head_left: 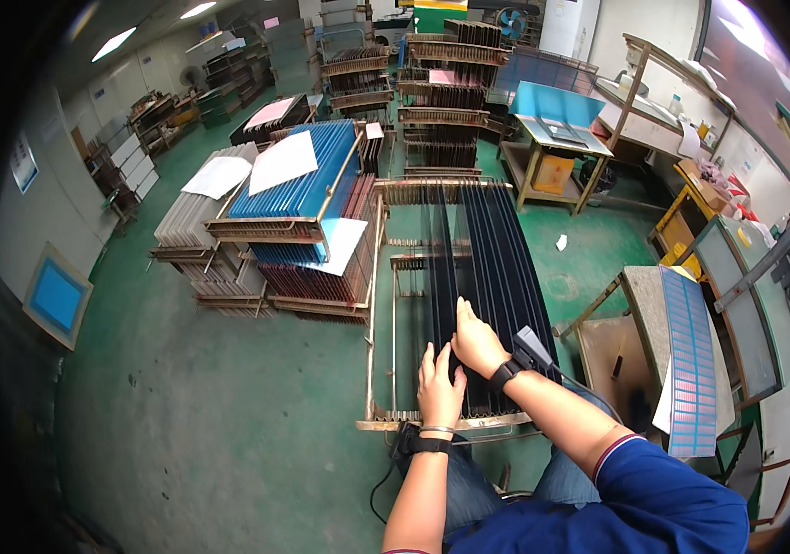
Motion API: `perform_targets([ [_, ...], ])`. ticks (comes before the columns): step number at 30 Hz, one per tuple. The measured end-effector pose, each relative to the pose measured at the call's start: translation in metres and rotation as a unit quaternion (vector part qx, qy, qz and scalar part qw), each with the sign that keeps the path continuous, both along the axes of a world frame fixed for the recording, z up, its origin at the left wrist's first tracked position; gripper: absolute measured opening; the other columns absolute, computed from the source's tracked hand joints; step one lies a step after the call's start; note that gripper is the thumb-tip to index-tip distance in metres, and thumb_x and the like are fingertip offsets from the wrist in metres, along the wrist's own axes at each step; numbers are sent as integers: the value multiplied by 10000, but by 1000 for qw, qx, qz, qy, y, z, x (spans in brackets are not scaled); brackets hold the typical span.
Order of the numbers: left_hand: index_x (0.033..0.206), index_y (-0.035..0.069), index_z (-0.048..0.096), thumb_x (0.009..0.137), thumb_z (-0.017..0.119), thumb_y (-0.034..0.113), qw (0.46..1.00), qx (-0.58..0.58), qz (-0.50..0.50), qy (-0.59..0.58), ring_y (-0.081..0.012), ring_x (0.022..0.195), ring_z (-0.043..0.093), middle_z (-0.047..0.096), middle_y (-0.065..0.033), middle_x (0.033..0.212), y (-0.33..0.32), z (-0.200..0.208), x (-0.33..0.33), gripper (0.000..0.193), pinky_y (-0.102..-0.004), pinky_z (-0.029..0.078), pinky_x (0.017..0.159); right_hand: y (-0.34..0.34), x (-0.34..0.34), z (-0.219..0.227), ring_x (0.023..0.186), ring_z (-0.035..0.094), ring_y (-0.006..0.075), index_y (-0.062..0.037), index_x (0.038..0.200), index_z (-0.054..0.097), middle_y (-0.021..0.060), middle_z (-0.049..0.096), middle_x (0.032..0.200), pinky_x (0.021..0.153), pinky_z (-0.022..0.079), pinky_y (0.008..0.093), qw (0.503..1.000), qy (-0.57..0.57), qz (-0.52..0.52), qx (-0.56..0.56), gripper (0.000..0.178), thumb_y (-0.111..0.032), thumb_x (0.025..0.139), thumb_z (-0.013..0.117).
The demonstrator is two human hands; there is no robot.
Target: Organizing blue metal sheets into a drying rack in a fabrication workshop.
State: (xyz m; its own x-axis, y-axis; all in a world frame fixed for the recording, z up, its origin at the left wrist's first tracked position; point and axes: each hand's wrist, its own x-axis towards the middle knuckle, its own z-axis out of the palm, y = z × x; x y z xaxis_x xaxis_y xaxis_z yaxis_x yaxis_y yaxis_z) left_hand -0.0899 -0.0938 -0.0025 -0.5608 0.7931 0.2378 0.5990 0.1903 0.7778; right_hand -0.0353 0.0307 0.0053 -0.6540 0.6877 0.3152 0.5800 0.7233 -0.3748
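In front of me a metal rack point(372, 305) holds a row of thin, dark, glossy panels point(506, 268) standing on edge. My left hand point(439, 388) is at the near left end of the row, fingers stretched upward against the leftmost panels and thumb apart. Just beyond it to the right, my right hand point(478, 343) is closed around the top edge of a black panel point(444, 277); its fingertips are partly hidden. Both wrists wear black bands, and a grey device with a cable is strapped at the right one.
Racks of blue panels point(335, 166) and grey panels point(196, 217), topped with white sheets, stand left. Taller loaded racks point(441, 115) are behind. On the right are a worktable point(639, 305) with a striped blue panel point(690, 369), and a bench point(556, 134) with a blue board.
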Motion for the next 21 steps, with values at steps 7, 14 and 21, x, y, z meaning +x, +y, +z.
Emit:
perform_targets([
  [7, 1220, 96, 524, 779, 618, 173, 999, 22, 15, 20, -365, 1142, 477, 436, -179, 1320, -1, -4, 0, 458, -411, 425, 930, 5, -7, 4, 802, 615, 433, 149, 1328, 204, 341, 594, 838, 733, 506, 462, 966, -58, -69, -241, 713, -144, 760, 520],
  [14, 1221, 100, 528, 804, 594, 179, 999, 42, 8, 17, -375, 1145, 472, 435, -192, 1315, -1, -3, -1, 429, -413, 414, 943, 20, -7, 15, 801, 644, 381, 132, 1069, 541, 278, 633, 787, 749, 527, 422, 977, -102, -42, -182, 421, -134, 742, 542],
  [21, 1234, 85, 510, 870, 511, 181, 999, 46, -2, 3, -376, 1157, 455, 431, -197, 1309, 1, -7, -2, 376, -428, 405, 952, 18, -11, 35, 507, 647, 259, 61, 682, 641, 179, 627, 578, 585, 553, 350, 943, -123, -83, -297, 268, -118, 804, 484],
])
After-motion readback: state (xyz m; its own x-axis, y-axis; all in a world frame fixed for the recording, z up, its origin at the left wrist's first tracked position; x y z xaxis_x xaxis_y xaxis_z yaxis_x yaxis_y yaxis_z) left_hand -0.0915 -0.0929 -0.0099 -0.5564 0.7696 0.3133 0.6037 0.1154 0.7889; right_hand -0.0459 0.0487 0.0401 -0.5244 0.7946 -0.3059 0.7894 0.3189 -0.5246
